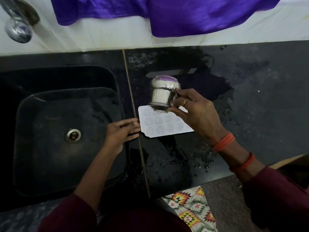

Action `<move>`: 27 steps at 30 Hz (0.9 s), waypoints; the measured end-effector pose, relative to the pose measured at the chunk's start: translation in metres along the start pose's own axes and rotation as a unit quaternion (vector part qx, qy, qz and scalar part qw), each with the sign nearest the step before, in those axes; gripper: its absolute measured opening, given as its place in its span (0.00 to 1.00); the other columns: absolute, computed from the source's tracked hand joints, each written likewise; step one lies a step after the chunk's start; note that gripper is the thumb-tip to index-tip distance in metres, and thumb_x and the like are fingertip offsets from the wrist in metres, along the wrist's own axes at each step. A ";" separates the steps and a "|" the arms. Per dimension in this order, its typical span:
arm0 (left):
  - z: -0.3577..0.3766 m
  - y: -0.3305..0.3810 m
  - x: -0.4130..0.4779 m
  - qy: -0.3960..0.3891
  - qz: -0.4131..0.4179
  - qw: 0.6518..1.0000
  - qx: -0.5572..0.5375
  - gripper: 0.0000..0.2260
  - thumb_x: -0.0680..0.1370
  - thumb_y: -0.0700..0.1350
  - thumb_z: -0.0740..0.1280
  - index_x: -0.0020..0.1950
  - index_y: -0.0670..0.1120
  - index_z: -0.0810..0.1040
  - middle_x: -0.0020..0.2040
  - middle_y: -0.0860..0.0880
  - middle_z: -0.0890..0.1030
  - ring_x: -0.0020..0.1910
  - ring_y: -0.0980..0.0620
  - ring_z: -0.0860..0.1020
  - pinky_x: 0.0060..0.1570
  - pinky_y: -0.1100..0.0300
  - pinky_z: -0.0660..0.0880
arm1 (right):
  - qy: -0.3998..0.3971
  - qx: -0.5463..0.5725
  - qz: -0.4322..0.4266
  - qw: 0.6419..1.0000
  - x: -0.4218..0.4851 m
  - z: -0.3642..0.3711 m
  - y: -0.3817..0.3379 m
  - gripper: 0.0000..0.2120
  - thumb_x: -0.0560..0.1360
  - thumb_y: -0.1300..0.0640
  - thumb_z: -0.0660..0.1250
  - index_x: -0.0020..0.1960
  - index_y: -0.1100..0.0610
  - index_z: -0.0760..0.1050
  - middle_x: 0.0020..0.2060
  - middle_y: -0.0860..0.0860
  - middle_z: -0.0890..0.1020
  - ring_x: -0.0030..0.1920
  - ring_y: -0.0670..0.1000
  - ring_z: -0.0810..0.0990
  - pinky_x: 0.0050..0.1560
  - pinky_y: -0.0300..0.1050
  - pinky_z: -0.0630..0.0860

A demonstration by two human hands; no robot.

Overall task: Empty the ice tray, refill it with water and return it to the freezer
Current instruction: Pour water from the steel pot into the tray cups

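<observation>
Refill step: ice tray (160, 127) flat on wet counter (254, 101) mid-frame, right of sink (46, 124); left hand (120, 131) steadies its left edge with straight fingers, right hand (194, 113) grips tipped steel cup (163, 95) by its handle; next, probably sweep the pour across the remaining cells without overflow.

Dim, grainy view; pale glare streaks the wet black stone counter (250, 101) and shiny steel cup (163, 95); the blurred chrome tap (16, 29) bows at the edge
</observation>
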State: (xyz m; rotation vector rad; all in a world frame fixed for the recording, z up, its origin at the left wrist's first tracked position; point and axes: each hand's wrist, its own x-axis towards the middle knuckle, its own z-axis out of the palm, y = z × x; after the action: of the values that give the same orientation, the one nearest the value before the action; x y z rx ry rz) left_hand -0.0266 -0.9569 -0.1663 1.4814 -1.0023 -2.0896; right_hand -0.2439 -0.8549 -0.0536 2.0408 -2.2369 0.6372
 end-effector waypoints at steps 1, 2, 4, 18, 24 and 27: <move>0.001 0.000 0.001 0.003 0.001 1.000 -0.001 0.06 0.80 0.38 0.70 0.55 0.42 0.84 0.47 0.44 0.87 0.44 0.52 0.87 0.39 0.61 0.82 | -0.002 0.001 0.004 1.000 0.000 0.000 0.001 0.12 0.72 0.53 0.77 0.49 0.61 0.85 0.57 0.58 0.82 0.48 0.55 0.86 0.42 0.54 0.85; 0.001 0.001 0.001 0.006 0.002 1.000 -0.002 0.06 0.80 0.38 0.70 0.55 0.42 0.84 0.48 0.43 0.87 0.45 0.52 0.87 0.39 0.62 0.82 | -0.004 0.005 0.009 1.000 0.000 0.001 0.001 0.12 0.73 0.53 0.76 0.50 0.61 0.85 0.58 0.58 0.82 0.48 0.55 0.86 0.43 0.55 0.85; 0.003 0.002 0.002 0.010 0.003 1.000 -0.003 0.06 0.80 0.38 0.70 0.55 0.42 0.84 0.48 0.43 0.87 0.45 0.52 0.87 0.39 0.62 0.82 | -0.006 0.023 0.026 0.999 0.001 0.002 0.002 0.13 0.73 0.53 0.76 0.51 0.61 0.85 0.58 0.58 0.82 0.49 0.56 0.86 0.45 0.55 0.84; 0.005 0.006 0.008 0.026 0.004 1.000 -0.008 0.04 0.79 0.38 0.71 0.52 0.43 0.84 0.47 0.45 0.88 0.45 0.51 0.87 0.38 0.63 0.81 | 0.037 0.211 0.242 0.946 0.035 0.020 0.029 0.13 0.71 0.45 0.77 0.46 0.55 0.85 0.38 0.42 0.84 0.40 0.35 0.83 0.43 0.25 0.74; 0.009 0.007 0.010 0.028 0.003 1.000 0.002 0.04 0.78 0.38 0.72 0.51 0.44 0.85 0.43 0.47 0.88 0.43 0.53 0.87 0.37 0.64 0.81 | 0.042 0.362 0.355 0.861 0.049 0.038 0.045 0.14 0.74 0.48 0.75 0.48 0.60 0.85 0.41 0.54 0.87 0.43 0.51 0.87 0.49 0.52 0.85; 0.011 0.007 0.011 0.028 0.005 1.000 0.000 0.03 0.78 0.38 0.72 0.49 0.44 0.85 0.43 0.46 0.88 0.43 0.52 0.87 0.38 0.62 0.82 | 0.062 0.439 0.417 0.793 0.052 0.053 0.050 0.15 0.74 0.50 0.75 0.50 0.62 0.84 0.43 0.56 0.87 0.46 0.52 0.88 0.51 0.52 0.85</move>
State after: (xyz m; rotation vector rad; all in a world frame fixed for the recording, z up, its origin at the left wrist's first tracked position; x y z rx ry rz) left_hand -0.0413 -0.9658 -0.1664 1.5242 -0.9870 -2.0292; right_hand -0.2859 -0.9186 -0.0992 0.8707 -3.0057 2.1114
